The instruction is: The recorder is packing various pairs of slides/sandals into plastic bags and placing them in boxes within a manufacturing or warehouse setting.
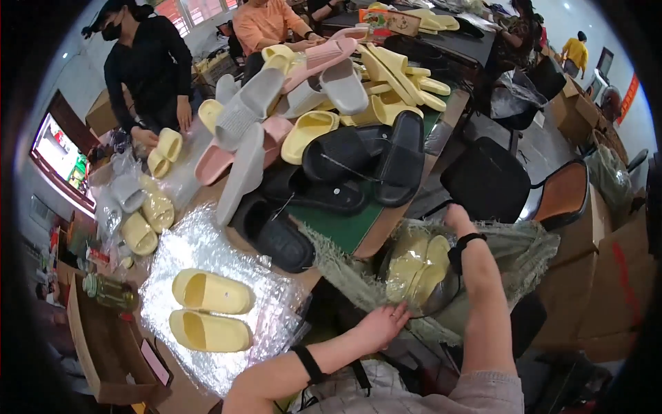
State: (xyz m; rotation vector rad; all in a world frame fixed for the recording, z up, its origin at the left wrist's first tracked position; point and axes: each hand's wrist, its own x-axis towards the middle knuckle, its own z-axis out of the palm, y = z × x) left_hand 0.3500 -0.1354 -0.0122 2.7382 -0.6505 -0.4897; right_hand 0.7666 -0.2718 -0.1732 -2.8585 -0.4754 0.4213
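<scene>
- A person's left hand [381,324] lies spread, fingers wide, on a fringed grey-green cloth [524,252] draped below the table's edge, just under and to the left of a bagged pair of yellow slippers [418,269].
- The right hand [456,215] reaches up past the top of that clear plastic bag; a black band circles the wrist, and the fingers are turned away, so whether they grip the bag or the cloth cannot be told.
- The bagged pair stands on end between the two hands, soles together, the left hand near its lower edge and the right forearm running along its right side.
- On the table to the left, a second pair of yellow slippers [210,310] lies side by side on a crinkled clear plastic sheet [200,241], well apart from both hands.
- Beyond it, a heap of slippers [324,90] in yellow, pink, grey and black covers a green table mat [348,228], with black ones nearest the cloth.
- At upper left, a person in black [148,62] holds another yellow pair at the table's far side; a person in an orange top [265,24] sits behind the heap.
- A black chair [489,181] stands just right of the table.
</scene>
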